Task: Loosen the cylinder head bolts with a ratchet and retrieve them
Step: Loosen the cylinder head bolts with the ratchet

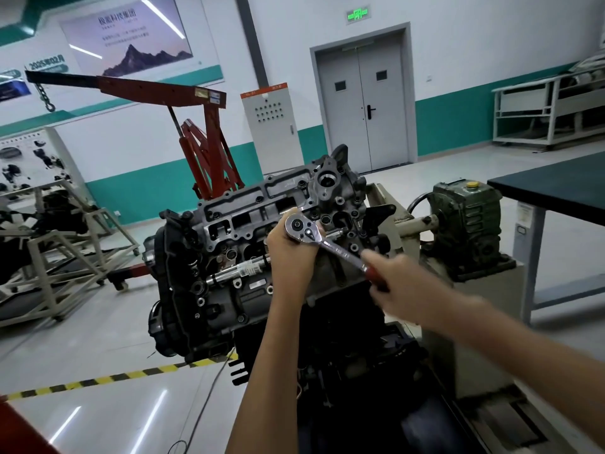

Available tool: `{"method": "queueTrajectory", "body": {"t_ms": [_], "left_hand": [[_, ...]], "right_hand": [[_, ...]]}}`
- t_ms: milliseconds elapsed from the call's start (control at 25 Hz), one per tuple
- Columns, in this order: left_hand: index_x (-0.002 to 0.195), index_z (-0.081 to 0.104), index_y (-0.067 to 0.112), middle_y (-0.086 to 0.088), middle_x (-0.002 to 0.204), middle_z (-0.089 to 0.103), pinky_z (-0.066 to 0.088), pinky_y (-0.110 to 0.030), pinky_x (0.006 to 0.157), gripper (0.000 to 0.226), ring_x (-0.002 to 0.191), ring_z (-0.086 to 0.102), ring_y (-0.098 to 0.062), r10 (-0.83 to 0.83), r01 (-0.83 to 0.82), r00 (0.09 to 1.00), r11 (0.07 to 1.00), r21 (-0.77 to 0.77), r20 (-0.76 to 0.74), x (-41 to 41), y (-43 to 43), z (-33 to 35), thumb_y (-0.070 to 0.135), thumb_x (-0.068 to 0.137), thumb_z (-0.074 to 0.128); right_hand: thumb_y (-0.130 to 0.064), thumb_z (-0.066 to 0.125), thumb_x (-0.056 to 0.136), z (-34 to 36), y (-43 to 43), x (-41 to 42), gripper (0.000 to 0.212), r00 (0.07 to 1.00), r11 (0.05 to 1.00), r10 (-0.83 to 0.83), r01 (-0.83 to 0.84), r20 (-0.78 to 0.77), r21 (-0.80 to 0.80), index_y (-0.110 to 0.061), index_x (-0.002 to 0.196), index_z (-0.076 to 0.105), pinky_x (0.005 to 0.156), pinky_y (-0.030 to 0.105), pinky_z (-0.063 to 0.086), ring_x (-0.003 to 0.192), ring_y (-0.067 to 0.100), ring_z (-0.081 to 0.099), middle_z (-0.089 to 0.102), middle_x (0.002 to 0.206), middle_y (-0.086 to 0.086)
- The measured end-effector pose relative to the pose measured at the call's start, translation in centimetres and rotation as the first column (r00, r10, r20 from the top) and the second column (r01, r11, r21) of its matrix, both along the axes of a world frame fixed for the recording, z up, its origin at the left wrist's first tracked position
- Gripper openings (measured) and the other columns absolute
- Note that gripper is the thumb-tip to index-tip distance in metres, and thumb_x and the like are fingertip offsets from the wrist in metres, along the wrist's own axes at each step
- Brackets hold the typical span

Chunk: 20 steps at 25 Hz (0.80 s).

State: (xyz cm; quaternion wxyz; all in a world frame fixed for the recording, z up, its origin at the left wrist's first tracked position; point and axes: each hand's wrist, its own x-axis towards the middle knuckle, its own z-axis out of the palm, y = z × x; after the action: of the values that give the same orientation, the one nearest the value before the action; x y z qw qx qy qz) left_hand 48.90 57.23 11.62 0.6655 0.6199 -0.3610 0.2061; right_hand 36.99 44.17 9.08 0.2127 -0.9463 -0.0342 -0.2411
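Both forearms reach in from the bottom edge; left hand (288, 253) cups the head of the ratchet (330, 247), fingers curled under and round it; right hand (393, 283) is motion-blurred but wraps the red grip at the far end of the handle. Ratchet: chrome, round head with its direction lever facing the camera; polished shank runs down-right into the dark red grip; head sits over the upper face of the cylinder head (248, 211), toward its right end; socket and bolt underneath are hidden by the left hand, so can't tell which bolt it's on. Cylinder head: dark grey cast metal, top face exposed; rectangular openings and many small holes along it; tilted toward the camera on top of the engine (203, 290). Second chrome bar tool (242, 270) lies across the engine's side, just left of the left wrist. Engine hangs off a stand with a green gearbox (465, 221) to the right; dark-topped bench (556, 188) beyond that. Red engine crane (203, 152) behind the engine; grey control cabinet (271, 122) and grey double door (360, 109) at the back wall; yellow-black floor tape (114, 376) runs toward the engine's left side.
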Motion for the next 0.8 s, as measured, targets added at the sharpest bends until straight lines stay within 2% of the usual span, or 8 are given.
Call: {"method": "queueTrajectory", "body": {"t_ms": [80,160,320,440,520,600,680,800], "left_hand": [[0.060,0.042,0.000,-0.004,0.058,0.041,0.032,-0.023,0.054,0.031,0.057,0.035,-0.011,-0.042,0.041,0.999,0.998,0.040,0.024,0.3,0.3,0.3,-0.015,0.076,0.063],[0.059,0.044,0.003,0.000,0.058,0.043,0.033,-0.018,0.053,0.031,0.055,0.036,-0.007,-0.063,0.062,0.998,0.997,0.054,0.021,0.2,0.7,0.5,-0.017,0.074,0.063],[0.074,0.047,0.026,0.012,0.065,0.047,0.036,-0.015,0.059,0.043,0.060,0.041,0.000,0.017,-0.021,0.996,0.999,0.042,0.082,-0.7,0.7,-0.5,-0.014,0.075,0.062],[0.077,0.045,0.027,0.014,0.066,0.046,0.038,-0.012,0.061,0.041,0.060,0.040,0.000,0.044,-0.045,0.993,0.999,0.014,0.107,-1.0,0.0,-0.8,-0.009,0.079,0.066],[0.071,0.039,0.023,0.014,0.063,0.038,0.037,-0.012,0.060,0.042,0.058,0.034,-0.001,0.051,-0.050,0.995,0.999,-0.018,0.080,-0.7,-0.2,-0.7,-0.006,0.083,0.066],[0.067,0.039,0.018,0.007,0.063,0.039,0.040,-0.019,0.062,0.040,0.062,0.039,-0.005,-0.010,0.009,1.000,0.999,-0.046,-0.017,-0.4,-0.4,-0.3,-0.007,0.083,0.065],[0.063,0.042,0.014,0.002,0.062,0.042,0.040,-0.029,0.063,0.038,0.063,0.042,-0.013,-0.021,0.020,0.999,1.000,-0.011,-0.038,0.1,-0.3,0.0,-0.008,0.082,0.065],[0.057,0.041,0.019,0.010,0.056,0.041,0.034,-0.023,0.055,0.043,0.055,0.034,-0.006,-0.038,0.038,0.999,0.998,0.053,0.007,0.3,0.1,0.4,-0.011,0.078,0.065]], "right_hand": [[-0.007,0.053,0.081,3.2,-3.0,0.6,0.018,0.999,0.958,-0.052,0.050,0.002,-0.283,-0.015,0.096,0.047,0.050,0.021,0.048,0.054,0.008,0.055,0.053,0.064,-0.005],[-0.008,0.052,0.081,3.9,-3.6,1.0,0.017,0.996,0.936,-0.071,0.087,0.058,-0.342,-0.019,0.090,0.043,0.053,0.027,0.046,0.056,0.013,0.056,0.054,0.064,-0.003],[-0.005,0.058,0.076,-2.1,2.5,-0.1,0.025,0.992,0.987,-0.077,0.061,0.103,0.149,-0.020,0.087,0.042,0.048,0.021,0.034,0.045,0.008,0.043,0.047,0.057,-0.005],[-0.004,0.058,0.075,-4.9,9.4,0.7,0.023,0.987,0.808,-0.096,0.000,0.131,0.590,-0.017,0.089,0.047,0.043,0.011,0.035,0.042,0.005,0.047,0.048,0.055,-0.005],[-0.005,0.057,0.077,-5.3,11.0,0.8,0.025,0.990,0.790,-0.064,-0.029,0.129,0.613,-0.013,0.098,0.049,0.046,0.012,0.040,0.047,0.004,0.051,0.054,0.062,-0.003],[-0.005,0.058,0.077,-4.4,7.9,0.1,0.024,0.993,0.880,-0.052,-0.003,0.103,0.474,-0.012,0.099,0.049,0.045,0.016,0.039,0.048,0.012,0.050,0.052,0.061,0.000],[-0.006,0.057,0.079,-1.8,2.5,-0.4,0.023,0.998,0.988,-0.043,0.036,0.047,0.149,-0.011,0.100,0.049,0.042,0.015,0.034,0.048,0.014,0.048,0.049,0.061,-0.001],[-0.010,0.055,0.081,3.7,-3.1,0.0,0.019,0.993,0.935,-0.110,0.120,0.049,-0.334,-0.020,0.091,0.043,0.049,0.018,0.036,0.054,0.013,0.052,0.046,0.063,-0.008]]}}
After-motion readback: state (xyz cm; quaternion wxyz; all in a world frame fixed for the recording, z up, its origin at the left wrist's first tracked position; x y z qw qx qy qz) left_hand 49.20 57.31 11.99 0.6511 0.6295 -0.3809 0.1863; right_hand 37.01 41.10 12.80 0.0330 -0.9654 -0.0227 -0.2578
